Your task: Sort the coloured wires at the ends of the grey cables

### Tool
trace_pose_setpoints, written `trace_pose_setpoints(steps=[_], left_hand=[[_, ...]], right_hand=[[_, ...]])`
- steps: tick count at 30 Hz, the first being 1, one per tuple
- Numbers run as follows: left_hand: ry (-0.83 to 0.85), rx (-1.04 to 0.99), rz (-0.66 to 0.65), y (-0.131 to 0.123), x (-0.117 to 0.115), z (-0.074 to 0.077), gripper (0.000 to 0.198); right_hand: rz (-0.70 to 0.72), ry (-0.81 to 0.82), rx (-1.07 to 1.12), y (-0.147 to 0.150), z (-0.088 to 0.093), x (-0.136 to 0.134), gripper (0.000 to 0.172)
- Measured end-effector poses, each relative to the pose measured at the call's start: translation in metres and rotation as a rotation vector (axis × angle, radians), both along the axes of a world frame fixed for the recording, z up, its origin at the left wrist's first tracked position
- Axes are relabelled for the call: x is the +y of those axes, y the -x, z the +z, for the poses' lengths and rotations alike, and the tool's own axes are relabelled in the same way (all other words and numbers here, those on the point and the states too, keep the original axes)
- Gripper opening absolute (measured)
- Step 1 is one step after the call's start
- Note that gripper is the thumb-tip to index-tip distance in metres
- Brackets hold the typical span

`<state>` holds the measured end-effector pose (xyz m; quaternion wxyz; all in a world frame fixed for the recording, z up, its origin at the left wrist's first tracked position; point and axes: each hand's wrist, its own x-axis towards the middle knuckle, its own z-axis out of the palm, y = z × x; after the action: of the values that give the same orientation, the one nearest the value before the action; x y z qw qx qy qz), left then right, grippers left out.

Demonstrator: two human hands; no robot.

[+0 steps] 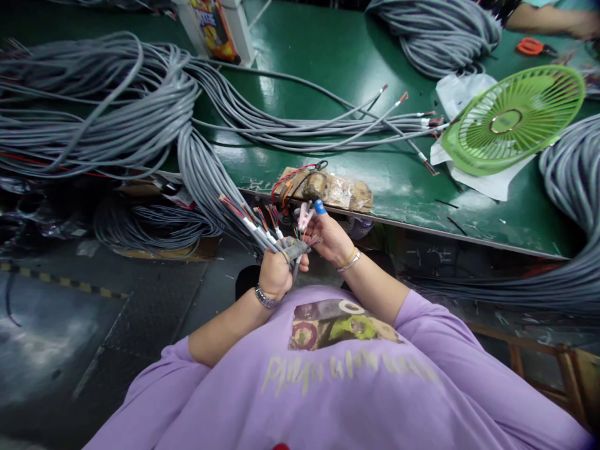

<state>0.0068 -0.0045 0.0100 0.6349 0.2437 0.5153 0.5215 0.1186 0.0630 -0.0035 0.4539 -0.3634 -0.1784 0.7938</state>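
My left hand [274,272] is closed in a fist round a bunch of grey cables [255,231], whose stripped ends show coloured wires fanning upward. My right hand [330,237], with a blue cap on one fingertip, pinches a small pink tool [304,215] against the wire ends of one cable. Both hands work just in front of the green table's near edge [422,228]. The cables run from a thick grey bundle [117,106] that hangs off the table at the left.
A taped brown block with red and black wires [328,187] sits at the table edge. A green fan grille [513,119] lies on white paper at the right. More grey cable coils [435,31] and another person's arm [548,19] by orange scissors [532,47] are at the back right.
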Motion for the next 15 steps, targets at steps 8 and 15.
trace_pose_setpoints(steps=[8,15], left_hand=[[-0.052,0.003,0.004,0.0031,-0.0099,0.0006,0.028],[-0.052,-0.013,0.048,0.0015,-0.0032,0.0026,0.026]], right_hand=[[0.133,-0.021,-0.039,-0.0063,0.0075,-0.0058,0.049],[0.027,-0.161,-0.129,-0.0058,0.0021,-0.0069,0.041]])
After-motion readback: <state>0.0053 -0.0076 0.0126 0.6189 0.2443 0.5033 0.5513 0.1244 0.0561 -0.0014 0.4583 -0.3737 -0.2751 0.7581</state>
